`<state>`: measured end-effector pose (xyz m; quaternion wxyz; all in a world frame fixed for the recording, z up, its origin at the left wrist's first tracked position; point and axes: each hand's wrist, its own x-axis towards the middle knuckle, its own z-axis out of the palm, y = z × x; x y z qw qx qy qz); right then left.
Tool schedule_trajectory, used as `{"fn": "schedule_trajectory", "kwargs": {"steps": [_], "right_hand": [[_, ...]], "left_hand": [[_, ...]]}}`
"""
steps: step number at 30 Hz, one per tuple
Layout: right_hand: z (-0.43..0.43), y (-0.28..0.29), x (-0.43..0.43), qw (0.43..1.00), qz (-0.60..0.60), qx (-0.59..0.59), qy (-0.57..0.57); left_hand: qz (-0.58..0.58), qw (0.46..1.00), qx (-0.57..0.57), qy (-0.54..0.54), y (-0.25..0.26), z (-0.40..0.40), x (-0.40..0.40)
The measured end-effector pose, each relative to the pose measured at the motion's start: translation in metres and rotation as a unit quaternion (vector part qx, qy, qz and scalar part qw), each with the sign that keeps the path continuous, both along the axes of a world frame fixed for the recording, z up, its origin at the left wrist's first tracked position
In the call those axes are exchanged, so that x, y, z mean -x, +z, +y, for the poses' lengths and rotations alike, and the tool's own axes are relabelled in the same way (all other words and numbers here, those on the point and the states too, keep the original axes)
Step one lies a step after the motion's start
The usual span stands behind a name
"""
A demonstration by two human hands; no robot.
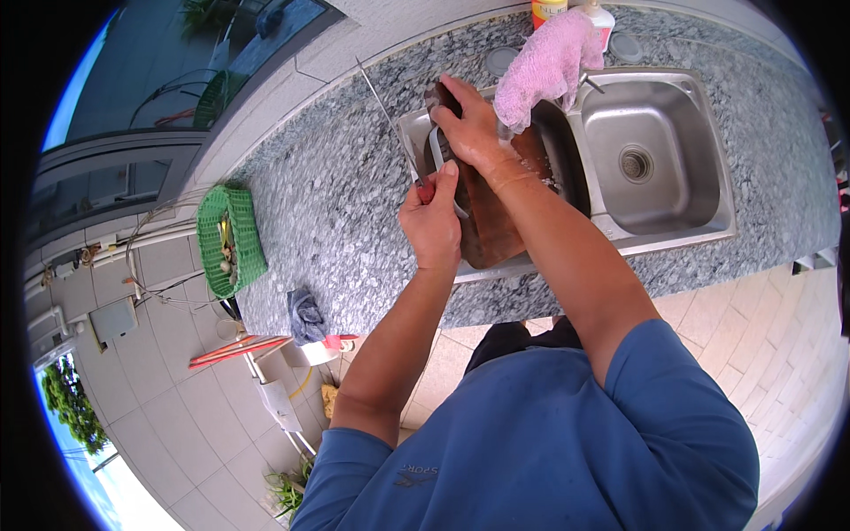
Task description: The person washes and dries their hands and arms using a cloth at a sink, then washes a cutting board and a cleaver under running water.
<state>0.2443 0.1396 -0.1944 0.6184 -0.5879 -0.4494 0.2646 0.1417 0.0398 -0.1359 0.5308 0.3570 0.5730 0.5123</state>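
Observation:
My left hand [431,222] is closed around the red handle [425,190] of a long, thin-bladed tool, apparently a knife seen nearly edge-on. Its blade [388,119] points up and away to the left, past the sink's left rim. My right hand [475,136] grips a dark brown, wet-looking block [441,99] over the left basin. Below it a reddish-brown slab [491,229] lies slanted in a dark tub [571,166]; my right wrist hides part of it. Whether block and slab are one piece, I cannot tell. A pale curved strip [435,147] shows beside my hands.
Pink mesh cloth [544,66] hangs over the tap area. To the right is the steel right basin [657,152]. Bottles [601,23] stand behind. On the granite counter [319,199] are a green basket [232,242] at the left end and a dark rag [305,315] at the front edge.

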Motion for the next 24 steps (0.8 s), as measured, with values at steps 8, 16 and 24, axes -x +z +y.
{"fn": "schedule_trajectory", "kwargs": {"steps": [8,16,24], "right_hand": [[0.012,0.034,0.002,0.996,0.022,0.079,-0.036],[0.001,0.005,-0.002,0.986,0.159,0.019,0.049],[-0.002,0.027,-0.003,0.998,-0.002,0.068,-0.012]], "left_hand": [[0.030,0.999,-0.002,0.012,-0.001,0.001,0.006],[0.032,0.999,-0.005,0.014,0.003,0.003,0.002],[0.028,0.999,-0.020,0.019,0.002,0.000,-0.003]]}}
